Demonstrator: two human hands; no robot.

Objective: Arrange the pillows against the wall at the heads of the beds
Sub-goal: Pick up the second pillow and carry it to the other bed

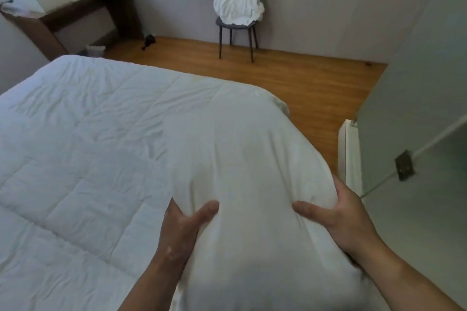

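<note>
A large white pillow (242,149) is held up in front of me, over the right side of a bed with a white quilted cover (83,139). My left hand (184,225) grips the pillow's left side, thumb pressed into the front. My right hand (333,212) grips its right edge, thumb on the front and fingers wrapped behind. The pillow hides the bed's right corner and part of the floor. No head of the bed or headboard wall shows in this view.
A dark chair (238,20) with crumpled white linen stands by the far wall. A wooden desk (75,10) with boxes and bottles is at the far left. Wooden floor (316,78) runs beyond the bed. A frosted glass partition (417,108) rises at the right.
</note>
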